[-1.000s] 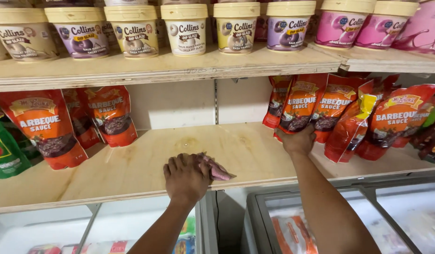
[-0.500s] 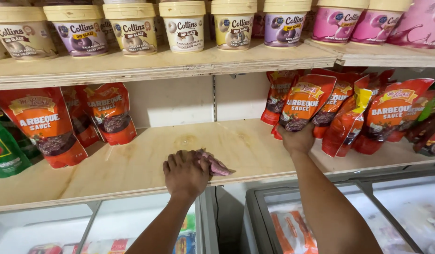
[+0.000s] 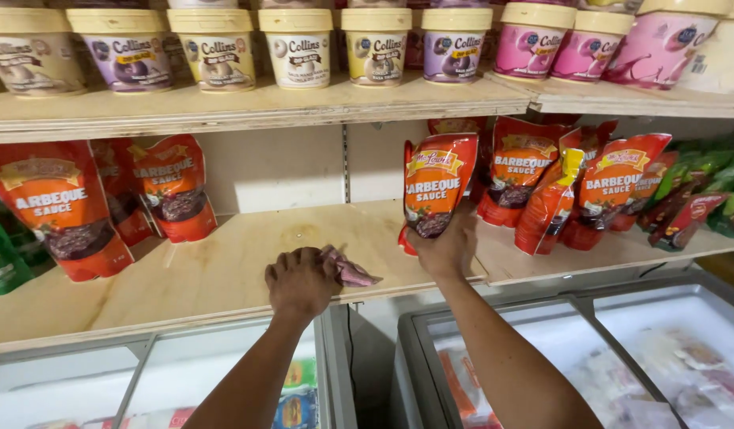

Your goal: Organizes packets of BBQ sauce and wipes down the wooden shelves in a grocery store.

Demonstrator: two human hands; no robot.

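1. The left hand [image 3: 301, 280] is clenched over a pinkish cloth [image 3: 349, 268], pressing it flat on the bare middle of the wooden shelf [image 3: 224, 270]; a corner of the cloth sticks out to the right of the knuckles.
2. The right hand [image 3: 446, 248] grasps the bottom of a red sauce pouch [image 3: 435, 184], fingers wrapped around its lower edge. The pouch stands upright, its base just above the shelf near the front edge.
3. Just to the right of that pouch, more red pouches [image 3: 577, 187] lean against each other, with green packs [image 3: 712, 191] beyond them.
4. At the left end of the same shelf stand 2 red pouches [image 3: 105, 199] in front of others, well apart from the cloth.
5. The shelf above carries a row of cream-lidded tubs [image 3: 299, 44], with pink tubs [image 3: 597, 44] at its right end.
6. Below the shelf, 2 glass-topped freezers [image 3: 589, 349] sit under both forearms.
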